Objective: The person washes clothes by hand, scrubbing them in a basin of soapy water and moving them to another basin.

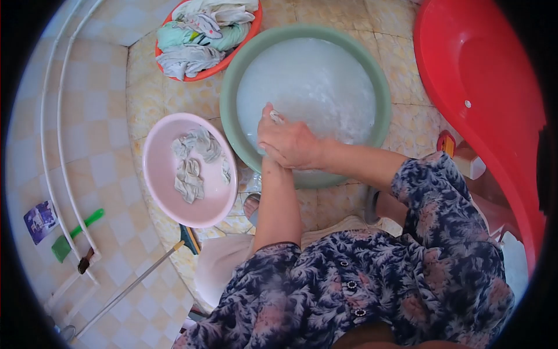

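Two hands meet over the near-left part of a wide green basin (228, 99) of cloudy water (308, 81). The left hand (266, 122) lies partly beneath the right hand (293, 142), whose fingers wrap across it toward the wrist. Grip: both hands are together, clamped on a small pale cloth (276, 117), of which only a scrap shows, just beyond the right hand's knuckles; the rest is hidden, so its long axis cannot be told. The left forearm enters almost straight from below, the right one slantwise from the right.

The governing relation, as judged here, is that of cloth to basins. Open water lies beyond the grip and to its right. A pink basin (160, 163), standing on the tiled floor, lies to the left and a little nearer the body; the left arm is the closer to it. Within it, crumpled pale cloths (189, 181) rest apart from one another's main folds or loosely grouped. A red basin (256, 26) heaped with clothes (203, 38) stands farther off, beyond the pink one.
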Tool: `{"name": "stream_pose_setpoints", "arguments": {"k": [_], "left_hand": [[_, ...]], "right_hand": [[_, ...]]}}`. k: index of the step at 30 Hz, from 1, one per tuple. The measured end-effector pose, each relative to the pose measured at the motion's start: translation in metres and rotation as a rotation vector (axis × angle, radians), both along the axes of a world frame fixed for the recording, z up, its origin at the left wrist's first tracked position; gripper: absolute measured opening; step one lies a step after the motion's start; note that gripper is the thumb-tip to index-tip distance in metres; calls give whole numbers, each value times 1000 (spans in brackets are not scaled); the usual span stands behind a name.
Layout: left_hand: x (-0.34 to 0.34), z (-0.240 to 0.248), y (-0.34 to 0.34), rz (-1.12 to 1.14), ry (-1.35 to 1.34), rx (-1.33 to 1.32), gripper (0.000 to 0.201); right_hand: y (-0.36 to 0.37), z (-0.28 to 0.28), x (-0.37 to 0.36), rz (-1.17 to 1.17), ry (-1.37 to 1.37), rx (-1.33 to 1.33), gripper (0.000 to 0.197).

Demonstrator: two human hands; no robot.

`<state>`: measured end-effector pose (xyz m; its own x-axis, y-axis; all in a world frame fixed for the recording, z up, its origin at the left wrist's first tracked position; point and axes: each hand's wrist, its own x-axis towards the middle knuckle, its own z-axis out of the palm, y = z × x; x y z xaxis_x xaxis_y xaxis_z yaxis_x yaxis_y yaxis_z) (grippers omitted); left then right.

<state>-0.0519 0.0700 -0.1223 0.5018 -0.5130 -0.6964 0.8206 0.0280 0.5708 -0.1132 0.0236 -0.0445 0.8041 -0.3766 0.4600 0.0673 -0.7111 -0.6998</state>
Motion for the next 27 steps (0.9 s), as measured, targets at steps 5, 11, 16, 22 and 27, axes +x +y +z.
{"name": "stream_pose_setpoints", "arguments": {"k": [5, 11, 16, 22, 27], "left_hand": [[-9, 16, -19, 0, 120, -73, 31], [6, 17, -23, 316, 309, -387, 35], [-8, -35, -21, 401, 293, -93, 38], [-16, -61, -10, 243, 118, 343, 31], [-11, -57, -15, 312, 367, 134, 32]], "right_hand": [[-68, -46, 15, -141, 517, 181, 21], [-123, -94, 7, -602, 372, 849, 32], [-117, -133, -20, -575, 129, 1291, 37], [-85, -114, -30, -55, 825, 214, 32], [-66, -83, -19, -203, 495, 670, 28]]}}
